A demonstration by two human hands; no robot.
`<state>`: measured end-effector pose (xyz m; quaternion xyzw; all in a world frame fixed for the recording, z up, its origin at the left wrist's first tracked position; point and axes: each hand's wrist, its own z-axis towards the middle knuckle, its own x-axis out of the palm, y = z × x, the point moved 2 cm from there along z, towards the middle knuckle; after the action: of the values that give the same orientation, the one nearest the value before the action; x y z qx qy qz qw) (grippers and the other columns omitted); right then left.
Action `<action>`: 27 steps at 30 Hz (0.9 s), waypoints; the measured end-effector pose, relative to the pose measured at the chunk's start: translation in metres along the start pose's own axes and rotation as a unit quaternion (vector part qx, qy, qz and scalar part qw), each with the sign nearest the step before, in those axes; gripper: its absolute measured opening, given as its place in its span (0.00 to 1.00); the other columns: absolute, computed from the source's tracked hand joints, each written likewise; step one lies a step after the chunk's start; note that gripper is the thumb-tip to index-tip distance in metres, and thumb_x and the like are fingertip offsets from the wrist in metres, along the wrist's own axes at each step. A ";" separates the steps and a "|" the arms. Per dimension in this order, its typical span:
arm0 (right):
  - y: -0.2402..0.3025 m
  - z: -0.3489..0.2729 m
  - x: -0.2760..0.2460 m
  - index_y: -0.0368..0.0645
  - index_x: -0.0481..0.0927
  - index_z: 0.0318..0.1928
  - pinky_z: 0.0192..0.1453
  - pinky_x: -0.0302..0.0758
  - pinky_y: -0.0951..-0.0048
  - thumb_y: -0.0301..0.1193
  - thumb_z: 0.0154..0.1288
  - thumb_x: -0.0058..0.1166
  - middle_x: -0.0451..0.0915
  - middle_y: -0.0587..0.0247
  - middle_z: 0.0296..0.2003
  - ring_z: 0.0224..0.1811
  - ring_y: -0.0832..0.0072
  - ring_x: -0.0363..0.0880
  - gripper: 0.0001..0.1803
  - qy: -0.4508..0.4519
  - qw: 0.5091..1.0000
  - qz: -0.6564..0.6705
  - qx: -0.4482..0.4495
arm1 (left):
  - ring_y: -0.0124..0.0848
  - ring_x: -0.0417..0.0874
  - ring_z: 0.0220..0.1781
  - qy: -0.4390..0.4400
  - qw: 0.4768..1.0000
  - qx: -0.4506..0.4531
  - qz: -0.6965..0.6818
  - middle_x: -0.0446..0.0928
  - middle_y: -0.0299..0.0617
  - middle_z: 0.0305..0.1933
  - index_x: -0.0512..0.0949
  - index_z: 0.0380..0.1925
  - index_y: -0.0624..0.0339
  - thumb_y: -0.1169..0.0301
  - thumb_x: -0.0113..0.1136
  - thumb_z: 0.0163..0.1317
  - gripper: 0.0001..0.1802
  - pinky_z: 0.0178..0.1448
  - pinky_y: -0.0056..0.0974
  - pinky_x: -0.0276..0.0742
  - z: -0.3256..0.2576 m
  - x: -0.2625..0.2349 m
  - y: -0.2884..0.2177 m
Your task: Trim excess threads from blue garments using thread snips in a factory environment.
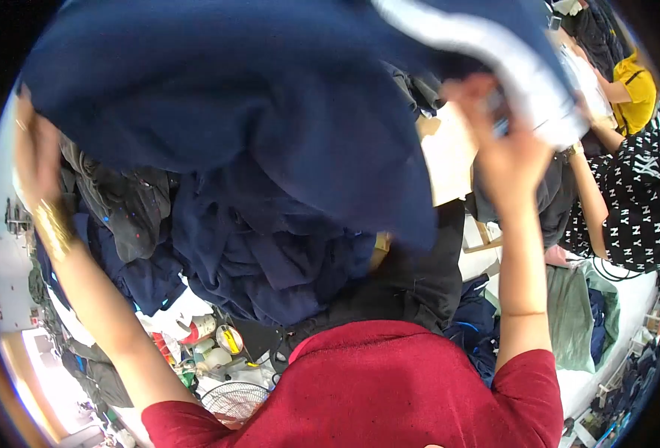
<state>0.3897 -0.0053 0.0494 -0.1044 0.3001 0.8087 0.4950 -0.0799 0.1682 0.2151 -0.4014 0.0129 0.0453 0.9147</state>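
A large navy garment, with a white band curving along its right part, is spread up in front of me. My left hand is raised at the far left, closed on the garment's edge; the cloth hides its fingertips. Beside the white band, my right hand is raised and blurred, its fingers curled. A small bluish-grey thing shows among them, too smeared to name. Below the lifted garment lies a heap of dark navy cloth, next to a dark grey piece on the left.
At the right, a person in a black patterned top and another in yellow work close by. A fan guard stands low at left, near bottles and containers. Green cloth hangs at lower right.
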 end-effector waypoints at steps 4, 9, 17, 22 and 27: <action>-0.022 -0.106 0.038 0.45 0.81 0.39 0.40 0.74 0.66 0.26 0.51 0.55 0.80 0.56 0.31 0.35 0.59 0.79 0.12 0.411 0.907 0.025 0.085 | 0.21 0.72 0.45 0.069 0.950 -0.302 0.044 0.72 0.31 0.49 0.64 0.58 0.63 0.70 0.54 0.61 0.25 0.48 0.26 0.67 -0.139 0.006 0.076; -0.038 -0.148 0.022 0.40 0.80 0.37 0.35 0.74 0.70 0.27 0.53 0.57 0.80 0.58 0.30 0.30 0.65 0.79 0.09 0.406 0.882 0.200 0.132 | 0.15 0.72 0.40 0.078 0.927 -0.363 0.046 0.75 0.28 0.44 0.73 0.48 0.58 0.73 0.51 0.61 0.15 0.41 0.21 0.62 -0.225 -0.007 0.107; -0.089 -0.158 -0.015 0.35 0.79 0.35 0.31 0.67 0.81 0.28 0.60 0.54 0.76 0.66 0.22 0.23 0.85 0.71 0.08 0.279 0.856 0.181 0.396 | 0.30 0.73 0.52 0.117 0.906 -0.384 0.131 0.73 0.41 0.50 0.68 0.52 0.68 0.77 0.52 0.50 0.25 0.60 0.34 0.63 -0.220 0.007 0.084; -0.077 -0.179 0.003 0.42 0.83 0.35 0.23 0.56 0.84 0.35 0.60 0.55 0.73 0.75 0.18 0.19 0.90 0.63 0.10 0.215 0.808 0.206 0.509 | 0.34 0.72 0.55 0.194 0.885 -0.375 0.198 0.72 0.44 0.53 0.66 0.53 0.69 0.71 0.66 0.43 0.35 0.63 0.35 0.61 -0.203 0.022 0.063; -0.057 -0.174 0.053 0.39 0.79 0.31 0.23 0.55 0.83 0.34 0.55 0.61 0.72 0.76 0.20 0.19 0.89 0.61 0.11 0.188 0.803 0.258 0.502 | 0.34 0.73 0.55 0.166 0.891 -0.371 0.201 0.72 0.44 0.54 0.66 0.55 0.69 0.68 0.68 0.47 0.35 0.63 0.36 0.61 -0.198 0.037 0.052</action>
<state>0.3905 -0.0503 -0.1360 0.0904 0.7674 0.6072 0.1850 -0.0455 0.0603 0.0402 -0.7024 0.2267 0.1621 0.6549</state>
